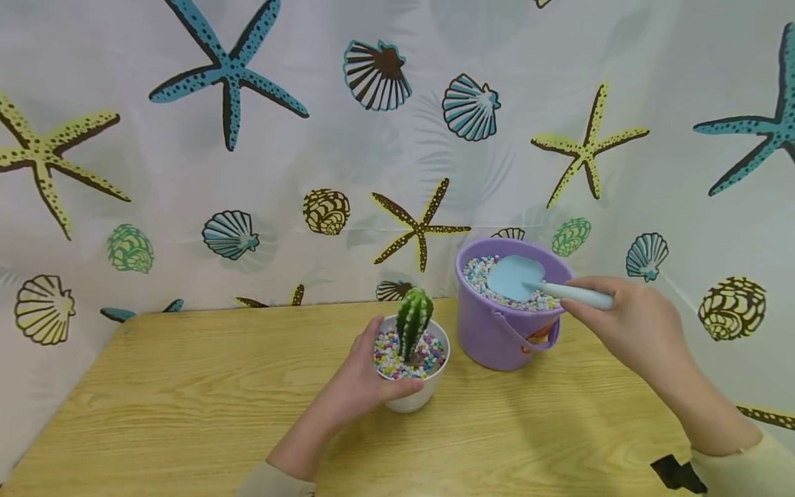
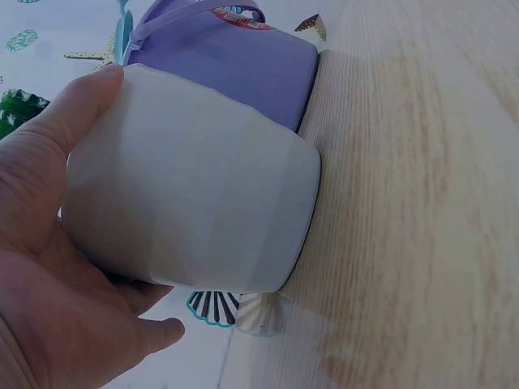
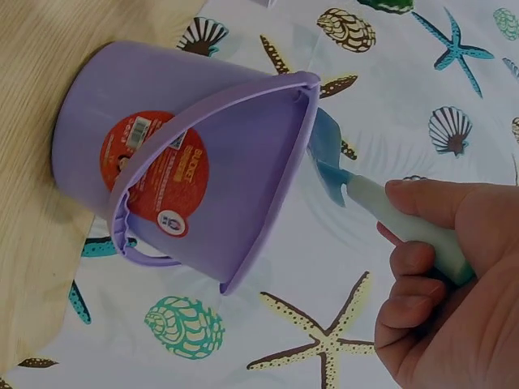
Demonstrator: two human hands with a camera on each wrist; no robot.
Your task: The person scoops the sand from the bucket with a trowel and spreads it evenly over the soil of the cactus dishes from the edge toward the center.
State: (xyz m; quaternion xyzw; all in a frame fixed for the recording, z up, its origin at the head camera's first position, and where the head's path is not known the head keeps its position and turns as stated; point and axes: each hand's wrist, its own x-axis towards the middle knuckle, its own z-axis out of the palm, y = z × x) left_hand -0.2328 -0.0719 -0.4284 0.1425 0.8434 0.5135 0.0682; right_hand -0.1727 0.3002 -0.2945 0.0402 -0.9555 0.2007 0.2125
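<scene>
A green cactus (image 1: pixel 414 321) stands in a white flowerpot (image 1: pixel 413 397) with small multicoloured beads round its base. My left hand (image 1: pixel 363 378) grips this pot from the left, thumb along the near rim; in the left wrist view the pot's smooth wall (image 2: pixel 195 178) rests on the wood. With its fingers curled round the pale handle, my right hand (image 1: pixel 633 324) holds a light-blue toy shovel (image 1: pixel 512 277). The blade is over the mouth of a purple bucket (image 1: pixel 491 338), where many small beads (image 1: pixel 481 273) lie. Whether the blade touches the beads I cannot tell.
Both containers stand on a wooden table (image 1: pixel 205 400), the bucket just right of and behind the pot. Its handle (image 3: pixel 219 97) hangs down on the front side. Behind the table rises a white cloth (image 1: pixel 279 172) printed with starfish and shells.
</scene>
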